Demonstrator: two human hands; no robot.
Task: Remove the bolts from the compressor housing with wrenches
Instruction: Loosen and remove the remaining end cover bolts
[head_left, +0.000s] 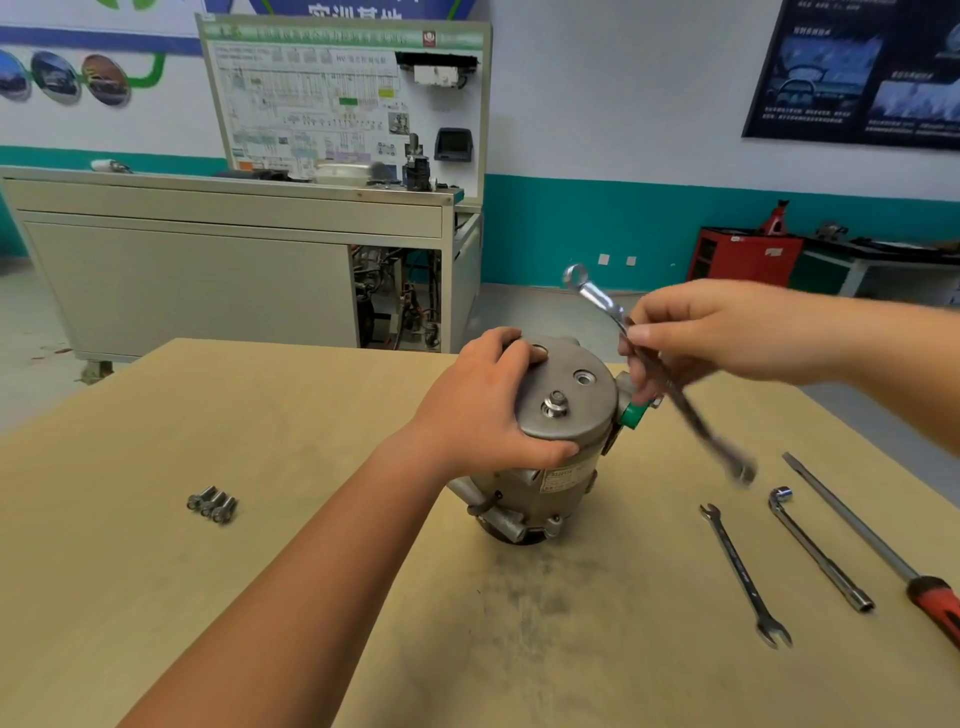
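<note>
Workshop walls in white and teal stand behind a pale wooden table (156, 597), with a grey training bench and wiring board farther back; the grey cast-metal compressor housing (550, 441) stands on end near the middle of the table, toward its far edge, its flat round end plate facing up.

One bolt with a washer (556, 402) is seated in that plate, beside an empty threaded hole (584, 378); three loose silver bolts (213, 504) lie together well to the left, toward the table's left edge, so the job looks partly done.

The left hand (483, 410) is spread over the plate's near-left rim, fingers curled down the side, pressing the housing still; the right hand (727, 332) is closed around the middle of a slim steel combination wrench (670, 384), ring end up, open end blurred below, held clear of the bolt.

Along the right edge lie a second open-ended steel spanner (743, 571), an L-shaped socket wrench (815, 551) and a long screwdriver with a red and black handle (872, 545), side by side but apart.

The housing looks heavy, rigid and smooth-sided, likely to twist or tip under wrench torque; I would grip it around the rim and body, not by the green-capped port (634, 413); the wrench is stiff and light, best held near its free end for leverage.
</note>
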